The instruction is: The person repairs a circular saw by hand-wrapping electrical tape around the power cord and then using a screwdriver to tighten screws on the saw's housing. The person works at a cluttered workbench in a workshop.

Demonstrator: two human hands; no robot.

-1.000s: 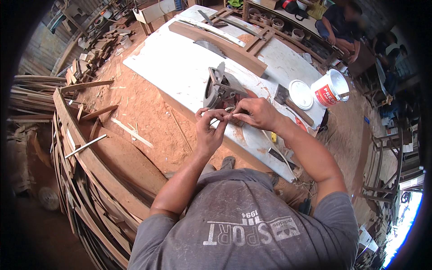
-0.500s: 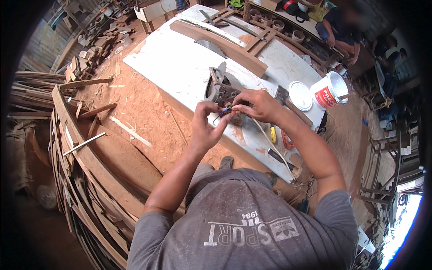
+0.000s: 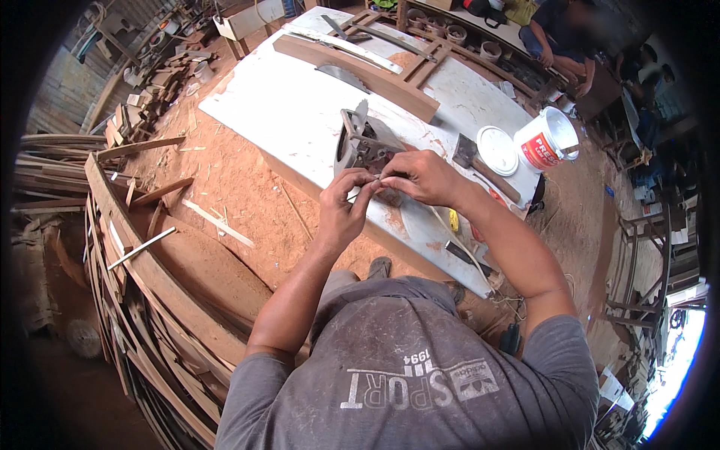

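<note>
My left hand (image 3: 346,201) and my right hand (image 3: 424,178) meet over the near side of the white-topped table (image 3: 259,97). Thumbs and fingers of both are pinched together, tip to tip. Whatever small thing they hold is mostly covered by the fingers, so I cannot name it. Just beyond my hands, a circular saw (image 3: 365,142) rests on the table with part of its toothed blade sticking up. A cord (image 3: 459,244) runs from near my right hand toward the table's near right corner.
A long wooden beam (image 3: 360,75) and a wooden frame (image 3: 427,67) lie farther back. To the right are a mallet (image 3: 487,171), a white lid (image 3: 497,150), a white-and-red bucket (image 3: 546,141) and a yellow object (image 3: 453,220). Bent wood strips (image 3: 150,285) stack left. A person (image 3: 559,45) sits far right.
The fingertips of both hands have drawn together, and the small dark-and-blue piece that showed between them is now hidden. The whole view has shifted slightly.
</note>
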